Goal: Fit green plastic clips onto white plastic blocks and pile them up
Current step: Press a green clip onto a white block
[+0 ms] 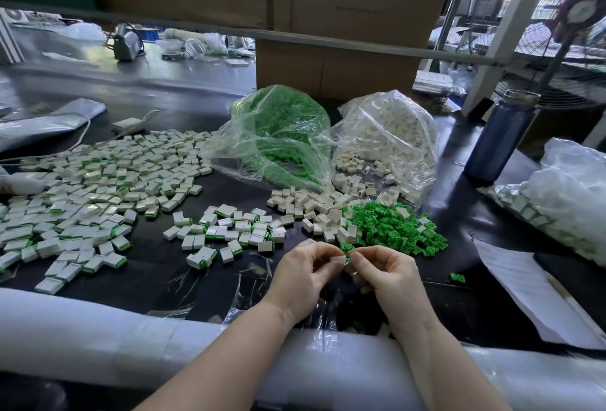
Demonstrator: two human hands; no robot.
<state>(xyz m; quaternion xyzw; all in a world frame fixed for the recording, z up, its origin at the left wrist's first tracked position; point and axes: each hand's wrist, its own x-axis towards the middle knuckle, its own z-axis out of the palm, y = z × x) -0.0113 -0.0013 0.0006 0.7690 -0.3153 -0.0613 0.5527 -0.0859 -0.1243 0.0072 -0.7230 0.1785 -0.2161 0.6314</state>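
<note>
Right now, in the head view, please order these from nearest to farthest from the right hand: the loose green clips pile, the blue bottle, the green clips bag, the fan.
1. Loose green clips pile: just beyond the right hand, slightly right.
2. Green clips bag: behind the pile, toward the table's middle.
3. Blue bottle: far right side.
4. Fan: top right, behind the table.

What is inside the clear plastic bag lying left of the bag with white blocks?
The clear plastic bag holds green plastic clips, some spilling at its mouth. Its bottom is hidden.
</note>
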